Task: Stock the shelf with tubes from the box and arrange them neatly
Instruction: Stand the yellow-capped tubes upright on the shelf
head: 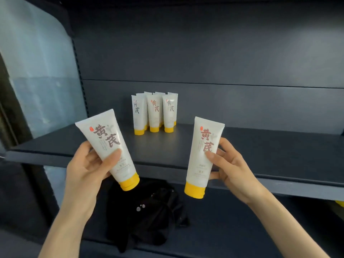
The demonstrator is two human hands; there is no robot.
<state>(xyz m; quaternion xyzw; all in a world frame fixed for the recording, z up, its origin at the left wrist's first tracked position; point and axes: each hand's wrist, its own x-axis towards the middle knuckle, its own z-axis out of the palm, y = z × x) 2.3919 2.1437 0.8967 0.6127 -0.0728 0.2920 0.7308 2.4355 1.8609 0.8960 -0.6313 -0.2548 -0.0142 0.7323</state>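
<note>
Presently, each white tube carries dark lettering and a yellow cap, cap downward. Left hand (87, 164) grips the left tube (108, 146), tilted; right hand (226, 164) grips the right tube (202, 155), near upright, before the shelf (260, 146), where a stocked cluster (154, 112) stands

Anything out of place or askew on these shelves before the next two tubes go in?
One oddity: a crumpled black cloth or bag lies on the lower shelf, unlike the stock. The standing tubes are upright, caps down, in a tight cluster. The tube in the left hand tilts, but it is only being held.
</note>
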